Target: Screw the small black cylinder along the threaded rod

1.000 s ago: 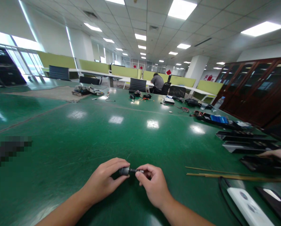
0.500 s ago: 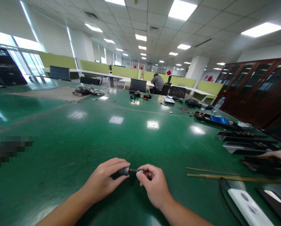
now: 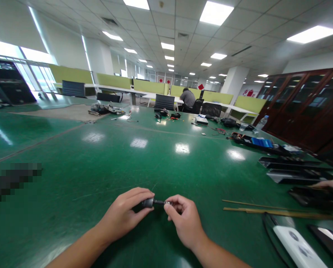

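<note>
Between my hands, just above or on the green table, is a small black cylindrical part with a thin shaft. My left hand grips its thick end between thumb and fingers. The thin dark shaft points right toward my right hand. There, thumb and index finger pinch the shaft's shiny tip; my fingers partly cover it, so its shape cannot be made out.
The green table carries thin tan rods, a white device and a dark phone-like slab. Another person's hand touches a black part at right. Black channel pieces lie behind. Someone sits farther back.
The whole view has shifted slightly to the right. My right hand has moved a little away from my left, showing slightly more of the shaft. Both grips are kept.
</note>
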The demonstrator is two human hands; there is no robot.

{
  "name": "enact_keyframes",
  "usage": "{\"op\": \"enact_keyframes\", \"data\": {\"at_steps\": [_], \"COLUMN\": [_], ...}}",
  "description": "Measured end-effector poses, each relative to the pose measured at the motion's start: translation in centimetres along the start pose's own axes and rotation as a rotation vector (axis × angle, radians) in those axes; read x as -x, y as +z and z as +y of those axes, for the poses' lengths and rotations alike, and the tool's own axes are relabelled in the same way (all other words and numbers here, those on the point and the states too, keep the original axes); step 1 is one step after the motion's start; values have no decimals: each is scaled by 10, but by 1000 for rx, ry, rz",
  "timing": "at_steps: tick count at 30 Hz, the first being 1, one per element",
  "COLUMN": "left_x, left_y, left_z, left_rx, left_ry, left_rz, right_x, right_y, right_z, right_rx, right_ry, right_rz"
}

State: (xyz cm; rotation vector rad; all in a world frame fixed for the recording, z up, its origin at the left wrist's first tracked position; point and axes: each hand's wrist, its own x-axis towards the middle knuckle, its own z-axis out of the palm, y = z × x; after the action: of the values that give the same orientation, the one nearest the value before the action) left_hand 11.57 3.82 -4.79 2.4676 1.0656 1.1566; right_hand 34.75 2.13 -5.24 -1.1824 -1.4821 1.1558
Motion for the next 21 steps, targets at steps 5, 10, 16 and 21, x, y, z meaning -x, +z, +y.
{"op": "enact_keyframes", "data": {"at_steps": [5, 10, 16, 21], "left_x": [2, 3, 2, 0], "left_y": [1, 1, 0, -3], "left_z": [-5, -6, -6, -6], "left_rx": [-7, -8, -2, 6], "left_ry": [-14, -18, -22, -26], "left_rz": [2, 3, -2, 21], "right_x": [-1, -1, -1, -1], "right_y": [0, 0, 1, 1], "right_z": [-1, -1, 2, 2], "right_rx": [-1, -25, -27, -37], "right_ry": [-14, -4, 0, 4], "right_rz": [22, 14, 15, 20]}}
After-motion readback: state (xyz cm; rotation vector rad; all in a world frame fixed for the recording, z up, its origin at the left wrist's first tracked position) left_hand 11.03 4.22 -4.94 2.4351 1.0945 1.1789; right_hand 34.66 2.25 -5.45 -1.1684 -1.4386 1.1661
